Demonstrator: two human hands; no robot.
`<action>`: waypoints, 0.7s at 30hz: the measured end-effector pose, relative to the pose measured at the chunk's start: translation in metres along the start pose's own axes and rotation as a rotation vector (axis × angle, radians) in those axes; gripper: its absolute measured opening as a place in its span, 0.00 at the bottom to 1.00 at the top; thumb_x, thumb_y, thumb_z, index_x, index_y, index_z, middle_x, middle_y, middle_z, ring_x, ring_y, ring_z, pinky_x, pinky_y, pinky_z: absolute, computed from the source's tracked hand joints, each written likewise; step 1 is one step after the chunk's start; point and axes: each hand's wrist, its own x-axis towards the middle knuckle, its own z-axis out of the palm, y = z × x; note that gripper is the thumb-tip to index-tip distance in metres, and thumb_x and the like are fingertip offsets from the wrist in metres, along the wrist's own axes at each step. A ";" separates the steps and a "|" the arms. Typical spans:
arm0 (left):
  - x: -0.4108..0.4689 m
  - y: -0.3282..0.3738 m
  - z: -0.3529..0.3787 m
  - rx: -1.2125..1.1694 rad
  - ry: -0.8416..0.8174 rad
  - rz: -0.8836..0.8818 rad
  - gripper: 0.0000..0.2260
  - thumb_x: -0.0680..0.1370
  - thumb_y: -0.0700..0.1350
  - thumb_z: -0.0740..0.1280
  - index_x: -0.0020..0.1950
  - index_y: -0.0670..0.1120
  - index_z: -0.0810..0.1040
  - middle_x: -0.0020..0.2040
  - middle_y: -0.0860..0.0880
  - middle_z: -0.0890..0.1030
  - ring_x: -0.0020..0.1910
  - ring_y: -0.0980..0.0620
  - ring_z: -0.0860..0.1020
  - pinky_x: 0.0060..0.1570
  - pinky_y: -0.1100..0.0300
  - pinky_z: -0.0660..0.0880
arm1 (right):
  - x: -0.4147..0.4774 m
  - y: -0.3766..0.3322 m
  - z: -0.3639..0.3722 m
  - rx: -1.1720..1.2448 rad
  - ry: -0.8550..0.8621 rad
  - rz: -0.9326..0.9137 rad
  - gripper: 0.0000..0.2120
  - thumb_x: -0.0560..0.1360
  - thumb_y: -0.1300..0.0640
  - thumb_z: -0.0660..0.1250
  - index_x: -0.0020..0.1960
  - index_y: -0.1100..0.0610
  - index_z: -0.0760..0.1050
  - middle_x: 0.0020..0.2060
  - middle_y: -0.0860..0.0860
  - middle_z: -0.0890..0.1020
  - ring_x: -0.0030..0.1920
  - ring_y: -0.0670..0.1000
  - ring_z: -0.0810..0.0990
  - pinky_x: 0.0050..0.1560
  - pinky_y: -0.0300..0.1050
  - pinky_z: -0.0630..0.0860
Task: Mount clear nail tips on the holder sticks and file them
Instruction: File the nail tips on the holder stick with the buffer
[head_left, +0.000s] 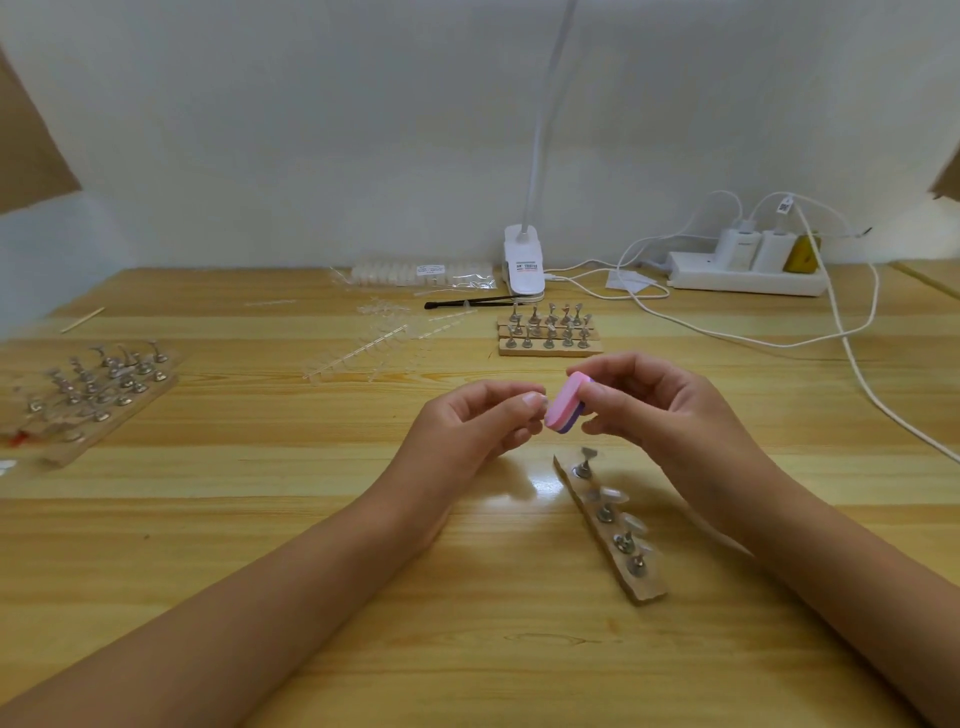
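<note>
At the far left of the bench (208, 467) a batch of spare holder strips (98, 395) sits well apart from the work. Your left hand (483, 423) is raised mid-scene, its fingers (496, 392) curled in against the thumb as if pinching something small. I cannot tell whether a clear tip is in there. Just to its right, almost touching that thumb, is the pink-and-purple buffer block (566, 402). Your right hand (660, 410) pinches the block by its right end between thumb and fingers. From this I judge you are in the filing step. Near and to the right, under your right hand, lies the holder strip (644, 587). It has clear nail tips (612, 492) already on its middle sticks, and the far stick (587, 460) is bare. The next move calls for short, light strokes of the block along the tip's edge. Keep the left pinch steady, since a clear tip could easily slip or flick away.
</note>
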 end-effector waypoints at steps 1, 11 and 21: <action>0.000 0.000 0.000 0.013 0.003 -0.001 0.16 0.70 0.52 0.76 0.55 0.47 0.85 0.50 0.48 0.86 0.51 0.54 0.83 0.53 0.63 0.77 | -0.001 -0.001 0.001 0.010 0.021 -0.025 0.15 0.70 0.55 0.71 0.55 0.60 0.80 0.44 0.52 0.86 0.46 0.48 0.84 0.45 0.36 0.79; 0.001 -0.003 -0.001 0.029 0.023 -0.001 0.15 0.71 0.52 0.75 0.54 0.48 0.85 0.50 0.48 0.85 0.52 0.53 0.82 0.59 0.56 0.76 | -0.003 -0.004 0.003 0.027 0.038 -0.051 0.15 0.70 0.53 0.71 0.54 0.58 0.80 0.44 0.52 0.86 0.49 0.51 0.85 0.51 0.39 0.80; 0.001 -0.004 -0.001 0.019 0.029 0.006 0.20 0.67 0.53 0.73 0.55 0.45 0.84 0.52 0.45 0.85 0.52 0.52 0.83 0.59 0.59 0.77 | -0.004 -0.003 0.007 0.068 0.096 -0.088 0.13 0.70 0.54 0.71 0.52 0.58 0.80 0.45 0.52 0.86 0.47 0.50 0.85 0.49 0.38 0.80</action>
